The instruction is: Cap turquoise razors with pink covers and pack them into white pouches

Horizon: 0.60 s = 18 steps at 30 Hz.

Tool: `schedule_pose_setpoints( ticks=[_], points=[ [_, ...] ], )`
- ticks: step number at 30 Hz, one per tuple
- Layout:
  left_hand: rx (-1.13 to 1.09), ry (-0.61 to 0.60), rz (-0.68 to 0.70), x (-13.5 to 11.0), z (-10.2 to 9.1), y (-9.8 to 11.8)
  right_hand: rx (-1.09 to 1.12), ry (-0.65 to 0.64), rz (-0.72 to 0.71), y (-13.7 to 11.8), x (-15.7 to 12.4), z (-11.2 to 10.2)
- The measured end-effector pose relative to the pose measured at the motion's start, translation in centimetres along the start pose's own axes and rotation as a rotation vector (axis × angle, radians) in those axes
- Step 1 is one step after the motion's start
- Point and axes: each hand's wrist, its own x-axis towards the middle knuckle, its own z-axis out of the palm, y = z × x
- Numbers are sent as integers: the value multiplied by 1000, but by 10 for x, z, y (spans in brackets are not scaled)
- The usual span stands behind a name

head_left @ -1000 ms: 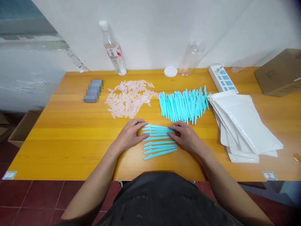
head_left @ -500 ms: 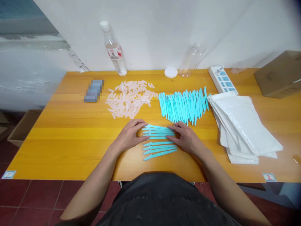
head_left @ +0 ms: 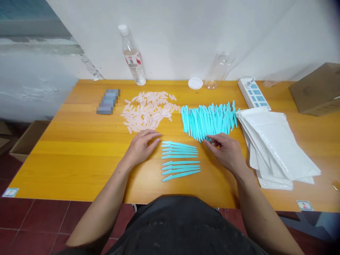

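Several turquoise plastic blades (head_left: 180, 160) lie in a neat row on the wooden table (head_left: 79, 156), side by side in front of me. My left hand (head_left: 140, 146) rests flat on the table just left of the row, fingers stretched out and empty. My right hand (head_left: 226, 151) has its fingertips at the near edge of the big pile of turquoise blades (head_left: 209, 118), fingers loosely curled, holding nothing I can see. A heap of pale pink caps (head_left: 148, 111) lies behind the left hand.
A stack of white padded envelopes (head_left: 276, 145) lies to the right. At the back stand a water bottle (head_left: 132, 56), a clear jar (head_left: 219, 71) with its white lid (head_left: 195, 83), a power strip (head_left: 254, 94) and a cardboard box (head_left: 317, 88).
Both hands have left the ends of the row of blades. The left drew slightly back to the left; the right moved up and right to the blade pile.
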Motion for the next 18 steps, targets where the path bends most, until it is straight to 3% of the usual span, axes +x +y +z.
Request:
schedule_pose_setpoints(
  ticks=[5, 11, 18],
  points=[
    [-11, 8, -8, 1, 3, 2, -76, 69, 121, 6, 2, -1],
    [64, 91, -79, 0, -5, -9, -108, 97, 266, 14, 6, -3],
    [139, 136, -123, 15, -11, -19, -179, 184, 180, 17, 31, 10]
  ],
)
